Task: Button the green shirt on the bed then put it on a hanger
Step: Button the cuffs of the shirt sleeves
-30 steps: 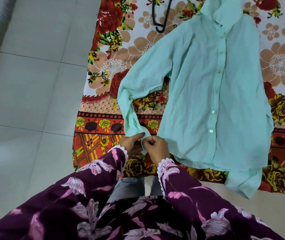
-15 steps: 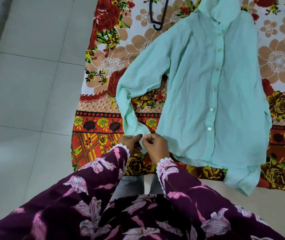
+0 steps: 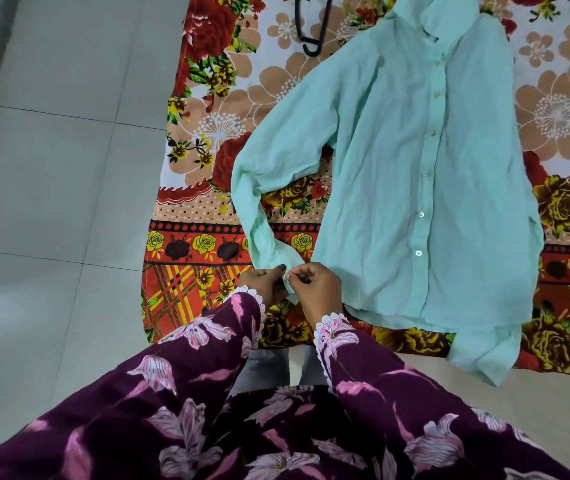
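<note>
Lower centre of frame: left hand (image 3: 263, 284) and right hand (image 3: 314, 289) both pinching the sleeve cuff (image 3: 285, 271) of the green shirt (image 3: 415, 168). Shirt body spread up-right on the bed (image 3: 207, 237), long axis toward frame top. Hanger (image 3: 311, 29) lying beyond, upper centre, well apart from both hands.

Soft, even daylight is filling the room, and nothing is looking dim. The glossy pale grey floor tiles (image 3: 51, 188) are catching a hazy white sheen toward nine o'clock. The mint green cotton shirt (image 3: 415, 174) is lying in flat light, its creases casting only faint shadows on the red and orange floral bedsheet (image 3: 207, 220). The wide lens is bending the tile joints outward toward the edges. The dark purple floral sleeves (image 3: 190, 393) at six o'clock are looking slightly soft, while the centre is staying crisp.
</note>
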